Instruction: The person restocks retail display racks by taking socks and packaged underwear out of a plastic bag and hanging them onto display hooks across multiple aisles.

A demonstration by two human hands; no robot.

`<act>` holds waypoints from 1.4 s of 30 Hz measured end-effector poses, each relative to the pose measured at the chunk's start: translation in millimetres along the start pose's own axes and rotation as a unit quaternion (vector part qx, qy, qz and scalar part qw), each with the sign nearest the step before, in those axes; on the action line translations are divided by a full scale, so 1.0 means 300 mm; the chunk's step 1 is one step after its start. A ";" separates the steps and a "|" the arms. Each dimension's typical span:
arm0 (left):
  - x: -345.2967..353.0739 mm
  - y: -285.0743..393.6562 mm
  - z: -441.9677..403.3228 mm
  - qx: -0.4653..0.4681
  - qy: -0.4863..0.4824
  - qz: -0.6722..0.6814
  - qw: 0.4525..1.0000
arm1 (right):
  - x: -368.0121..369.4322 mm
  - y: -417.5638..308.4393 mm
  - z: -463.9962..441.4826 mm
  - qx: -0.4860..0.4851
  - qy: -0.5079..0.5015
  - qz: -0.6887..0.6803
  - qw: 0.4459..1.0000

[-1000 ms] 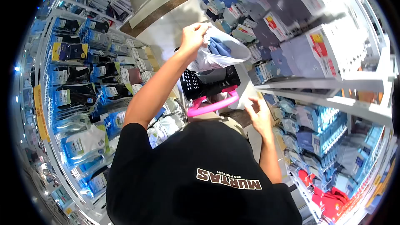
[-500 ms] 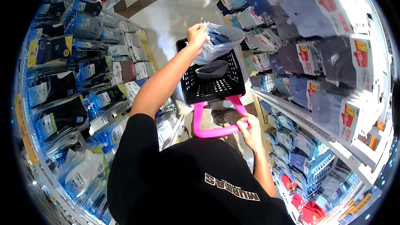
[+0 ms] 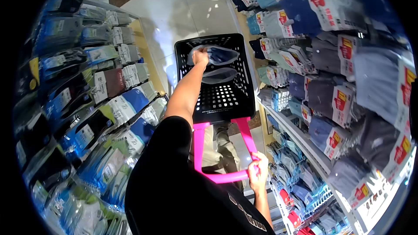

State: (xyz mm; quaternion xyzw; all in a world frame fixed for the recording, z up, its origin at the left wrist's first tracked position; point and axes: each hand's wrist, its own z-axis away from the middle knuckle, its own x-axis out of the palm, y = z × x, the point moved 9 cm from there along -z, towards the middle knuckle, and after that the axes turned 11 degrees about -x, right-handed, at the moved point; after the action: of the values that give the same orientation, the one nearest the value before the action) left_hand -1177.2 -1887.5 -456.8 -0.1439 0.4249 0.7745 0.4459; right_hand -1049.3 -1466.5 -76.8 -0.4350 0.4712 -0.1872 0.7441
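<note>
My left hand is closed on the edge of a clear plastic bag with blue cloth in it, inside the far part of a black basket. Nearer in the basket lies a second clear bag with something greyish in it. The basket's perforated bottom shows below that bag. My right hand is wrapped round the right corner of the pink handle, which extends from the basket toward my body.
Packaged socks hang in rows on the left rack. On the right rack hang grey and blue packs with red and yellow labels, with red items low down. A tiled floor lies beyond the basket.
My left hand has lowered the bag from above the basket into it. My right hand, open and off the handle a second ago, has closed on it. The handle has swung out toward my body.
</note>
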 end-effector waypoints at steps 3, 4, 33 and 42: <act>0.066 -0.179 -0.079 -0.051 -0.021 0.040 0.998 | 0.007 -0.004 -0.017 0.009 -0.004 0.008 1.000; 0.099 -0.258 -0.135 -0.042 -0.011 0.046 0.998 | 0.008 0.009 -0.012 0.020 0.001 0.002 1.000; 0.359 -0.926 0.058 0.048 -0.272 -0.507 0.816 | 0.055 0.039 -0.106 0.102 0.019 0.028 0.994; 0.260 -0.723 0.209 0.028 -0.347 -0.348 0.870 | 0.075 -0.023 -0.221 0.042 0.007 -0.002 0.999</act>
State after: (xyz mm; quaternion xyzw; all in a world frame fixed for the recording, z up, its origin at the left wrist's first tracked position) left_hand -1034.9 -1741.4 -581.2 0.0082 0.1868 0.5568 0.8093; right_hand -1094.8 -1517.0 -95.0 -0.4031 0.4677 -0.2114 0.7577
